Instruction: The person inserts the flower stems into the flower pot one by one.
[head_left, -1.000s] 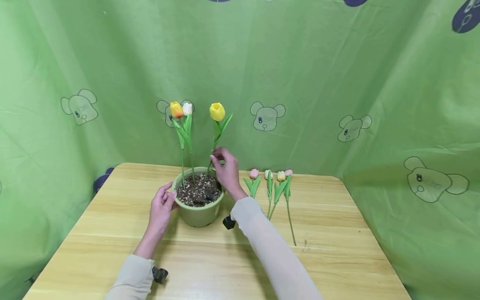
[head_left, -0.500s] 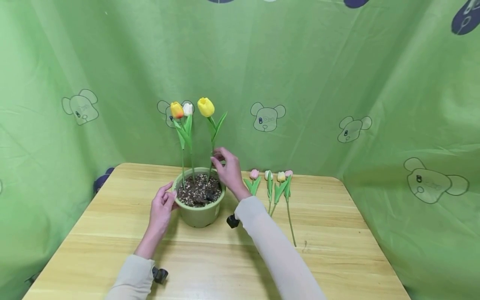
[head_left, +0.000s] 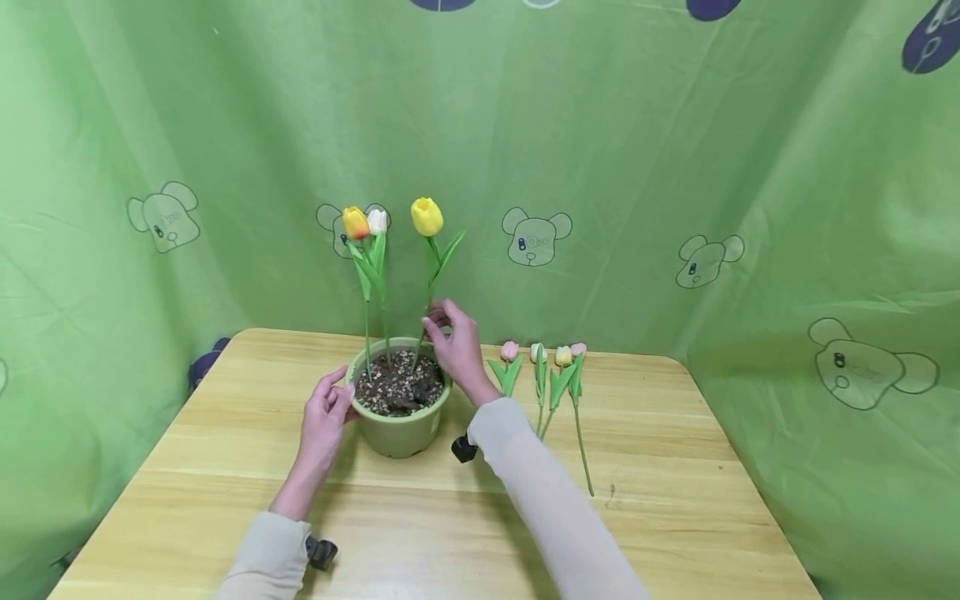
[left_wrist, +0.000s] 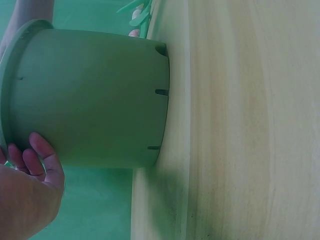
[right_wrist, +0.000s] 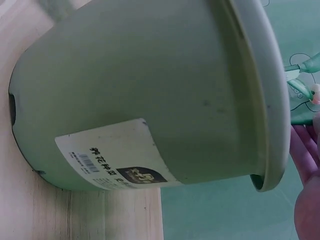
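A green flowerpot [head_left: 400, 435] filled with dark, speckled soil stands on the table. My left hand [head_left: 324, 421] holds its rim at the left side; in the left wrist view, curled fingers [left_wrist: 45, 152] lie against the wall just below the rim. Over the pot's right side my right hand [head_left: 459, 350] pinches the stem of a yellow tulip [head_left: 427, 217], whose lower end goes down into the soil. An orange-yellow tulip [head_left: 356, 223] and a white tulip [head_left: 377, 222] stand upright in the soil at the left. The right wrist view shows a white label [right_wrist: 117, 155] on the pot.
Several more tulips lie on the wooden table [head_left: 660, 467] right of the pot, among them a pink tulip [head_left: 509, 351] and a pale yellow tulip [head_left: 563, 357]. A green curtain [head_left: 615, 125] with printed bear heads hangs behind and at both sides.
The yellow tulip's head swung left, then partly back right, while my right hand kept its pinch on the stem. My left hand stayed on the flowerpot's rim.
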